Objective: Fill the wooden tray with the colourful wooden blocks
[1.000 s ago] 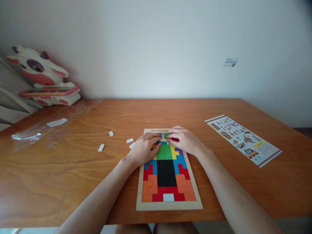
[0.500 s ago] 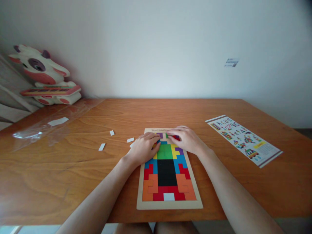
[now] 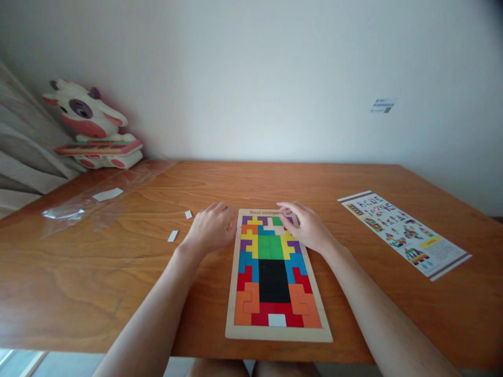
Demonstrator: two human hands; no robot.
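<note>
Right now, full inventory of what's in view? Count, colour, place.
puzzle board: 1, pale wood, near table edge
puzzle pieces: many, multicoloured, in board
loose tiles: 2 visible, white, left of board
printed sheet: 1, white with coloured figures, table right
clear plastic: colourless, table left, count unclear
white slip: 1, at the plastic
cow toy with keyboard: 1, white and pink, back left
table: 1, orange-brown
wall: pale, behind
wall label: 1, on wall, right
fabric: greyish, far left
left hand: beside board
right hand: over board's upper right
legs: 2, below table edge
</note>
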